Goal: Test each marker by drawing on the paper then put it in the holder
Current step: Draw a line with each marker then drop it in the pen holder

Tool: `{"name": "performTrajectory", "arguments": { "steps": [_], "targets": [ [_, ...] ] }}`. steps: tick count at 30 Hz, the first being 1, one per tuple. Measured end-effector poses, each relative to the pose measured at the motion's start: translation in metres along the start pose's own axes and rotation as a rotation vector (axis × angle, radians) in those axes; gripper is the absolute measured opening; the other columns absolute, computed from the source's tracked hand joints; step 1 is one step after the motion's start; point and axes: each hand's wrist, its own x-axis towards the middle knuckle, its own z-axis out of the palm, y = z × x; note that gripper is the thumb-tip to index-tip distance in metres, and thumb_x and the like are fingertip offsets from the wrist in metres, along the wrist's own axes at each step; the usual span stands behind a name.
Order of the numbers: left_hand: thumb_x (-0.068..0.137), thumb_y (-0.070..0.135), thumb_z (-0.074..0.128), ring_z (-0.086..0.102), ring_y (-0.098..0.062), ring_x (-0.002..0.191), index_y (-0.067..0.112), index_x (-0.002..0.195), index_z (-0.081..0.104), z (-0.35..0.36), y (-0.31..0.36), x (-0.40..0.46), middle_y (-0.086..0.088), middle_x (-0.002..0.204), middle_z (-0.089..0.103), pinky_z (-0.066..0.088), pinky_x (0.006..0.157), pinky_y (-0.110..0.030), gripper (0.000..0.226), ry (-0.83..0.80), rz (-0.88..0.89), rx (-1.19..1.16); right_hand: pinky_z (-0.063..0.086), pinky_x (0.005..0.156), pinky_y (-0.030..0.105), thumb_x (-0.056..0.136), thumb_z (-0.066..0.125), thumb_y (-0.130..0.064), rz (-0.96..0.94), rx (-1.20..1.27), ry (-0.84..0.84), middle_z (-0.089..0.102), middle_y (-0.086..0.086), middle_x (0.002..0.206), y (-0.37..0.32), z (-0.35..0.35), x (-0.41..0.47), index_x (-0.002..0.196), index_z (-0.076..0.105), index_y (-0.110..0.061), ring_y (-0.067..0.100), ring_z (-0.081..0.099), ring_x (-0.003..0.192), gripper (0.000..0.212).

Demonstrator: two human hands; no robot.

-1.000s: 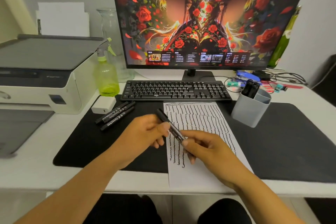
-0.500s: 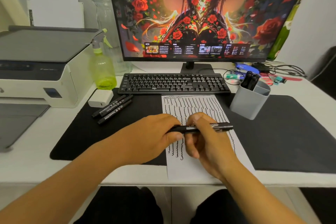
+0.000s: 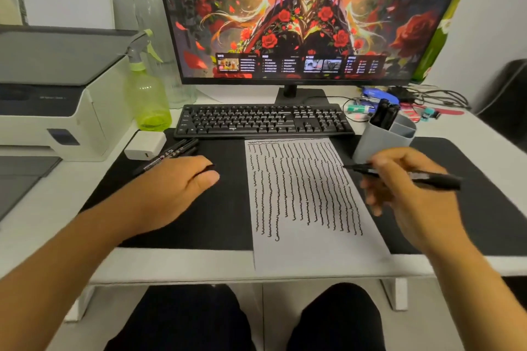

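Right hand [image 3: 399,194]: your fingers pinch marker [image 3: 405,175] mid-barrel, uncapped; tip at 9 o'clock, rear at 3 o'clock, long axis near level. Tip hovers over right edge of paper [image 3: 302,188]; contact not discernible.
Left hand [image 3: 176,188]: curled, knuckles on mat [image 3: 199,225]; dark bit at fingertips, likely cap, cannot tell.
Holder [image 3: 382,142]: 12 o'clock of right hand, near, holds markers.
Spare markers [image 3: 171,154]: 11 o'clock of left hand.
Judgement: right hand nearer paper; bare strip right of wavy lines next.
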Motion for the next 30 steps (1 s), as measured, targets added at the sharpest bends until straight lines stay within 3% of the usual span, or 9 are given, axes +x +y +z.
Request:
{"name": "performTrajectory", "arguments": {
  "steps": [3,5,8,10,14,21,26,30],
  "targets": [
    [0.093,0.054,0.034,0.053,-0.007,0.103,0.028,0.123,0.053,0.041,0.012,0.019,0.009,0.112,0.058,0.041,0.088,-0.028,0.044,-0.038,0.012,0.138,0.055,0.047,0.029,0.088,0.064,-0.033,0.063,-0.061,-0.144,0.072,0.008,0.075,0.022,0.043,-0.011,0.087,0.072,-0.024,0.019,0.069,0.058,0.013],
    [0.092,0.055,0.035,0.052,-0.012,0.114,0.026,0.128,0.052,0.062,0.012,0.026,0.006,0.123,0.057,0.042,0.092,-0.03,0.049,-0.006,0.063,0.137,0.051,0.051,0.027,0.094,0.061,-0.025,0.12,-0.14,-0.164,0.071,-0.002,0.071,0.037,0.064,-0.014,0.083,0.071,-0.022,0.01,0.065,0.058,0.015],
    [0.089,0.059,0.035,0.051,-0.008,0.104,0.026,0.123,0.054,0.078,0.003,0.033,0.008,0.112,0.054,0.047,0.088,-0.03,0.051,-0.007,0.096,0.056,0.044,0.054,0.016,0.095,0.058,-0.013,0.179,-0.236,-0.129,0.067,-0.014,0.064,0.057,0.08,-0.02,0.075,0.068,-0.018,-0.001,0.059,0.056,0.024],
    [0.09,0.057,0.039,0.047,-0.006,0.101,0.026,0.122,0.056,0.087,-0.002,0.034,0.01,0.11,0.052,0.047,0.088,-0.031,0.048,-0.006,0.118,0.03,0.044,0.051,0.013,0.094,0.058,-0.011,0.185,-0.258,-0.121,0.067,-0.013,0.064,0.063,0.081,-0.023,0.074,0.068,-0.018,0.001,0.058,0.056,0.024],
    [0.09,0.061,0.037,0.044,-0.003,0.096,0.027,0.12,0.057,0.092,-0.01,0.035,0.013,0.106,0.051,0.044,0.082,-0.025,0.05,0.029,0.131,0.027,0.049,0.051,0.029,0.093,0.059,-0.014,0.199,-0.255,-0.08,0.067,0.001,0.062,0.066,0.077,-0.025,0.073,0.069,-0.016,0.021,0.06,0.055,0.022],
    [0.089,0.056,0.042,0.043,-0.003,0.092,0.027,0.118,0.06,0.094,-0.01,0.035,0.012,0.104,0.051,0.038,0.076,-0.02,0.045,0.046,0.138,0.006,0.049,0.044,0.026,0.092,0.057,-0.014,0.21,-0.242,-0.075,0.068,0.008,0.061,0.066,0.08,-0.026,0.072,0.069,-0.016,0.019,0.061,0.048,0.023],
    [0.089,0.056,0.042,0.043,-0.003,0.092,0.027,0.119,0.059,0.095,-0.011,0.036,0.012,0.104,0.051,0.037,0.074,-0.019,0.045,0.048,0.125,0.024,0.053,0.051,0.041,0.082,0.054,-0.026,0.189,-0.256,-0.064,0.067,0.007,0.062,0.065,0.082,-0.025,0.068,0.069,-0.016,0.031,0.062,0.056,0.023],
    [0.09,0.056,0.042,0.043,-0.003,0.092,0.026,0.12,0.059,0.096,-0.011,0.036,0.011,0.105,0.052,0.037,0.074,-0.019,0.045,0.051,0.123,0.03,0.052,0.049,0.044,0.079,0.053,-0.03,0.175,-0.257,-0.091,0.066,0.011,0.063,0.065,0.082,-0.027,0.067,0.067,-0.012,0.035,0.06,0.057,0.026]
  ]
}}
